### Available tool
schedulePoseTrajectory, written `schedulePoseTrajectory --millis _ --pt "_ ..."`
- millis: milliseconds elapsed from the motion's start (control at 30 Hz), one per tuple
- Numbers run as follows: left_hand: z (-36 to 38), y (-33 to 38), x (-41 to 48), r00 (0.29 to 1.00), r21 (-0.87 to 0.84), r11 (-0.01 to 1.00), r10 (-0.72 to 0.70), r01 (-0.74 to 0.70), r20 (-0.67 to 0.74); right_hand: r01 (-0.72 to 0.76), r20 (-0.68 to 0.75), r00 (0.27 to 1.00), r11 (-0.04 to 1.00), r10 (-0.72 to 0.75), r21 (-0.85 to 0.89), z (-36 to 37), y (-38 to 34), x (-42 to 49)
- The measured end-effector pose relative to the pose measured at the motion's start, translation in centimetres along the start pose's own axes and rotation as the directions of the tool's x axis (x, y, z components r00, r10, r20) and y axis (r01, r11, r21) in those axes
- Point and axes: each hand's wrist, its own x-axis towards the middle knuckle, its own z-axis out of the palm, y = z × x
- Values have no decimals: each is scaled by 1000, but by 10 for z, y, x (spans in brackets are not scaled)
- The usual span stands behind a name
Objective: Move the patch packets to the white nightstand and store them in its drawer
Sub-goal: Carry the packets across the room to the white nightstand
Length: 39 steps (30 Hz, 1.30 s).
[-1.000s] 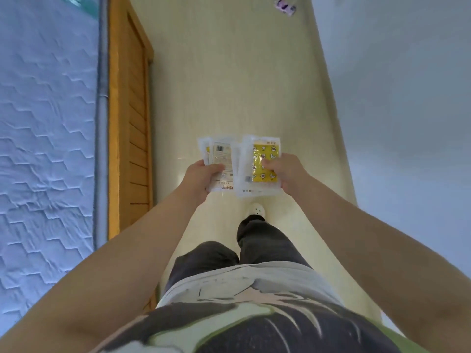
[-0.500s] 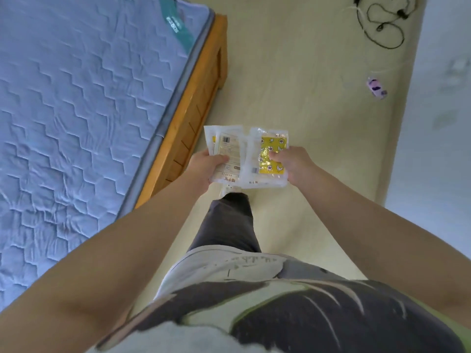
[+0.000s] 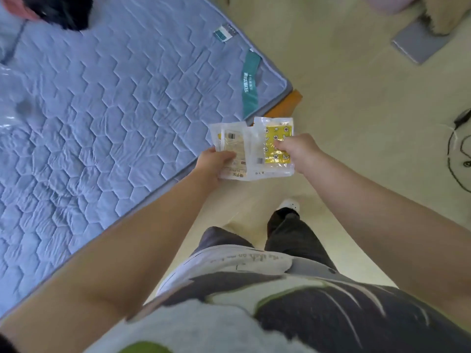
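Near the middle of the frame, over the floor just beside the mattress corner, the patch packets (image 3: 237, 149) were held as a loose overlapping fan in both hands. Their long sides ran roughly up and down the frame, leaning a little to the left, with the top edges pointing away from the person. The left hand (image 3: 212, 164) gripped the fan's lower left part, thumb laid across a pale packet with a barcode near its top. The right hand (image 3: 297, 149) pinched the yellow packet (image 3: 276, 157) on the fan's right side, its fingers curled over the printed face. That packet lay flat-on to the camera, clear border all around.

How many packets made up the fan could not be counted, since they covered one another, and the small print along their lower edges was too blurred to read. The fingers behind the packets were hidden.

A blue quilted mattress (image 3: 102, 110) filled the left of the frame, a teal band (image 3: 251, 82) across its corner and a wooden bed frame (image 3: 288, 104) peeking out beneath. At the right edge a black cable (image 3: 456, 154) was cut off, and a grey flat object (image 3: 418, 43) lay on the floor at upper right, too soft to identify. One white shoe (image 3: 289, 205) showed below the packets
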Motion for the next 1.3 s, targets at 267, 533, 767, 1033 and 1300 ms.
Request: schedulePoseTrajectory --millis 267,533,767,1033,1300 --pt "78 67 32 988 -313 950 -46 -2 -147 164 183 977 936 -110 -311 -32 -123 79" --pt "89 143 98 945 -504 856 -66 -111 -319 390 398 891 815 -216 -430 4 -254 148" --pt "121 226 152 923 -565 816 -115 -123 -367 412 436 879 765 -192 -494 13 -351 214" --pt "175 345 259 883 -629 754 -151 -188 -444 501 533 824 685 -190 -530 8 -474 334" --pt "261 518 385 885 -775 593 -214 -219 -413 530 562 809 626 -171 -572 -18 -671 468"
